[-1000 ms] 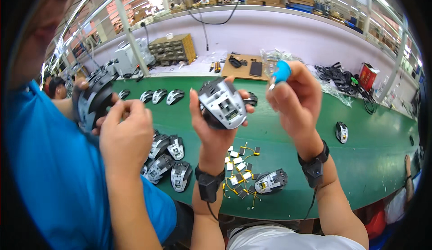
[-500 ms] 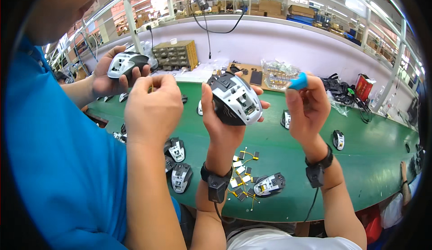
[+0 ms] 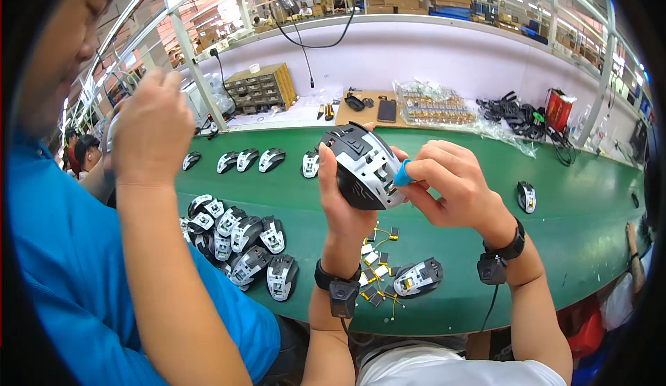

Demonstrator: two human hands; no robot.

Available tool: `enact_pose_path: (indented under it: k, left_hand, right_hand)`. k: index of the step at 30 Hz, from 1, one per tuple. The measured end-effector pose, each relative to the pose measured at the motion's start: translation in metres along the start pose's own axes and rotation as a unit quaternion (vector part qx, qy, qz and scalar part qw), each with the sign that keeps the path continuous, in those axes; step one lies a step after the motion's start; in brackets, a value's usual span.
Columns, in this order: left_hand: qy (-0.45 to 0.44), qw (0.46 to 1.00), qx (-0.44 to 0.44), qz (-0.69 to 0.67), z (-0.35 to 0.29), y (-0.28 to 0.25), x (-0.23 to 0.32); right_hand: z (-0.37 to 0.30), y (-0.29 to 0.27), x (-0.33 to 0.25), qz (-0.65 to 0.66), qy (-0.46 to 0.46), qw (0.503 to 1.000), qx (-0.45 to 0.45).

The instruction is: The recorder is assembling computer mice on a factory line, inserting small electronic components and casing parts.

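Observation:
My left hand (image 3: 343,212) holds a black-and-silver computer mouse (image 3: 357,167) up above the green table, its open cavity facing me. At the cavity's right edge, my right hand (image 3: 451,181) works with curled fingers, and a blue finger cot (image 3: 402,173) covers one fingertip. Whether something small is pinched there is hidden. Below lie several small battery packs (image 3: 381,271) with thin wires, beside another mouse (image 3: 418,277) resting on the table.
A co-worker in a blue shirt (image 3: 125,275) stands close on my left, one hand (image 3: 152,126) raised. Several mice (image 3: 246,233) are heaped beside that person. Farther back are a drawer cabinet (image 3: 260,87), a tray of parts (image 3: 437,105) and black cables (image 3: 510,112). One mouse (image 3: 526,197) lies at right.
My right hand has come left and down to the mouse; its covered finger now meets the cavity's edge. The co-worker's hand has moved left and up, uncovering more mice on the table.

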State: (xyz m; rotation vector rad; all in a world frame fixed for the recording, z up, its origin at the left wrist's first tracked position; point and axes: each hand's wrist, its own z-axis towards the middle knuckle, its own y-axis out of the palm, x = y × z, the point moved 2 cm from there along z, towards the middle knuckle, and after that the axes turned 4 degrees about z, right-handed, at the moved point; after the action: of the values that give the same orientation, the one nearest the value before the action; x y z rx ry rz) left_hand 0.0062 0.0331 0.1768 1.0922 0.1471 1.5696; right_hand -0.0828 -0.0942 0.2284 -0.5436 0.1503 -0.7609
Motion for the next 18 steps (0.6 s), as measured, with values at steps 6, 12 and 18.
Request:
enact_pose_path:
  k: [6,12,18]
  left_hand:
    - [-0.052,0.998,0.010,0.037,0.004,0.006,-0.027]
    - [-0.084,0.991,0.044,0.098,0.000,0.003,-0.035]
    - [-0.127,0.985,0.035,0.110,0.004,0.000,-0.059]
  right_hand:
    - [-0.027,-0.015,0.010,-0.049,0.021,0.996,-0.068]
    - [-0.042,-0.012,0.021,-0.032,0.017,0.996,-0.086]
    - [-0.062,-0.017,0.032,-0.025,0.064,0.990,-0.120]
